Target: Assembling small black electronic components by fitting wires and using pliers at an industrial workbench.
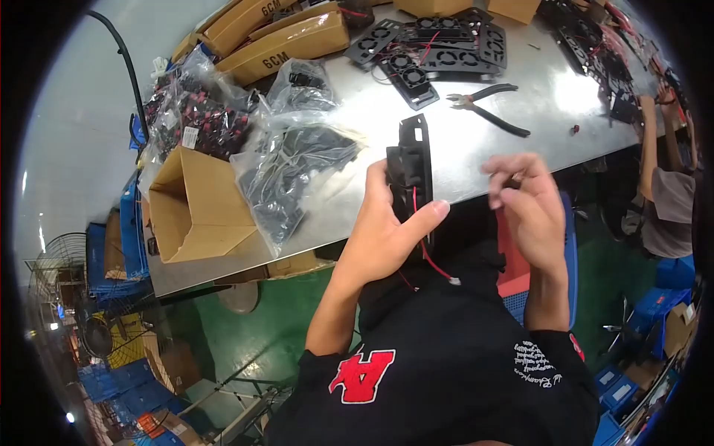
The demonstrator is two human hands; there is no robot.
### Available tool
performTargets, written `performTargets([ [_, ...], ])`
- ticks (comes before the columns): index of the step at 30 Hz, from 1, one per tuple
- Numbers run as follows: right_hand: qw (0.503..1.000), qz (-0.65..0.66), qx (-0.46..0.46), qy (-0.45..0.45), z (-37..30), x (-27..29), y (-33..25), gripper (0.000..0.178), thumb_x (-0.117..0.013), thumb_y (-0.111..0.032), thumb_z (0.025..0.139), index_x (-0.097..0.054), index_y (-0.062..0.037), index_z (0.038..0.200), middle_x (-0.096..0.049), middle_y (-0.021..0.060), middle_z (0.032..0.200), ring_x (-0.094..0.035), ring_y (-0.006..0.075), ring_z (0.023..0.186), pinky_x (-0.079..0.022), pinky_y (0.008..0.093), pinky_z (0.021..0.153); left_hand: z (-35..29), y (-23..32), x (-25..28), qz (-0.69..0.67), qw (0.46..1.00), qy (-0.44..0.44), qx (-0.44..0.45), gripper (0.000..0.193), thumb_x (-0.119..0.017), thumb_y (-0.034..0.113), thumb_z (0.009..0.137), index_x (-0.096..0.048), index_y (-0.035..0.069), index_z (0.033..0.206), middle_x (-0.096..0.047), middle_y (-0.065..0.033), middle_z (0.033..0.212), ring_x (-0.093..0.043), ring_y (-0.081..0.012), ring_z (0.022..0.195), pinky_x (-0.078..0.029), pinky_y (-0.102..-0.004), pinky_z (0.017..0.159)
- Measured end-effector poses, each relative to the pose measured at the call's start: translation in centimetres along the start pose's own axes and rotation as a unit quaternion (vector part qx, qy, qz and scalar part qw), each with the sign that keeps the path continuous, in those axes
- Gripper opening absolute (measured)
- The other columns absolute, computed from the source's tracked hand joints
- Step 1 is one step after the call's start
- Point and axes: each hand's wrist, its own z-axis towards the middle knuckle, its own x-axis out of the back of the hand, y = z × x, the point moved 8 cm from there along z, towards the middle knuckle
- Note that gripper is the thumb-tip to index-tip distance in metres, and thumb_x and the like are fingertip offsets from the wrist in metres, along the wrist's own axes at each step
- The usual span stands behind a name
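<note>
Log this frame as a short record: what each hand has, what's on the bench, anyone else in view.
left hand: grips a black fan bracket upright, red wire hanging below
right hand: fingers pinched on a small dark piece, too small to identify
bench: pliers, stack of black fan brackets, clear bags of black parts, open cardboard box
other person: an arm at the right edge

Bare steel table [520, 126] between pliers [487, 108] and near edge: open passage. Left blocked by plastic bags [286, 171] and open carton [190, 208]. Far side crowded with fan brackets [435, 52], boxes [282, 44].
</note>
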Motion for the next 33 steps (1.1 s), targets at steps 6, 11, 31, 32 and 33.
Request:
performTargets([
  [6, 0.987, -0.095, -0.107, 0.073, -2.1, -3.5, 2.7, 0.038, -0.052, 0.001, 0.098, -0.05, 0.0042, 0.136, -0.056, 0.0129, 0.126, -0.061, 0.0201, 0.111, -0.05, 0.0338, 0.1, -0.7, -3.1, -0.9, -0.372, 0.915, -0.104, 0.119, 0.069, -0.065, 0.02, 0.087, -0.038, -0.009, 0.143, -0.059, -0.0247, 0.125, -0.063, -0.0316, 0.111, -0.052, -0.0398, 0.098],
  [11, 0.985, -0.026, -0.145, 0.087, -1.8, -4.3, 1.1, 0.047, -0.056, 0.001, 0.097, -0.043, 0.0036, 0.142, -0.06, 0.0146, 0.124, -0.064, 0.0152, 0.1, -0.053, 0.0293, 0.093, -0.7, -3.4, -1.9, -0.477, 0.855, -0.154, 0.135, 0.063, -0.04, 0.033, 0.092, -0.042, -0.008, 0.141, -0.06, -0.0225, 0.122, -0.063, -0.0306, 0.113, -0.052, -0.0406, 0.098],
  [31, 0.948, 0.236, -0.175, 0.122, -0.7, -4.4, 5.9, 0.025, -0.065, -0.006, 0.096, -0.062, 0.0038, 0.119, -0.069, 0.0114, 0.105, -0.069, 0.0168, 0.092, -0.058, 0.0299, 0.084, -0.6, -0.2, 0.1, 0.223, 0.952, 0.076, -0.197, 0.066, -0.066, 0.047, 0.094, -0.047, -0.002, 0.133, -0.059, -0.0203, 0.102, -0.063, -0.0368, 0.084, -0.051, -0.0413, 0.072],
  [32, 0.948, 0.242, -0.173, 0.114, -0.7, -4.3, 6.2, 0.026, -0.066, -0.007, 0.096, -0.063, 0.005, 0.119, -0.07, 0.0121, 0.104, -0.07, 0.0162, 0.089, -0.059, 0.029, 0.082, -0.5, -0.5, -0.1, 0.204, 0.96, 0.057, -0.185, 0.068, -0.066, 0.047, 0.093, -0.047, -0.003, 0.134, -0.058, -0.0207, 0.104, -0.063, -0.0377, 0.085, -0.051, -0.0419, 0.072],
  [33, 0.948, 0.249, -0.17, 0.105, -0.7, -4.3, 6.3, 0.028, -0.068, -0.009, 0.096, -0.064, 0.0062, 0.118, -0.07, 0.0128, 0.103, -0.07, 0.0157, 0.086, -0.06, 0.0282, 0.08, -0.4, -0.7, -0.3, 0.187, 0.966, 0.038, -0.172, 0.069, -0.067, 0.048, 0.092, -0.046, -0.003, 0.135, -0.058, -0.0212, 0.107, -0.062, -0.0387, 0.085, -0.051, -0.0424, 0.073],
])
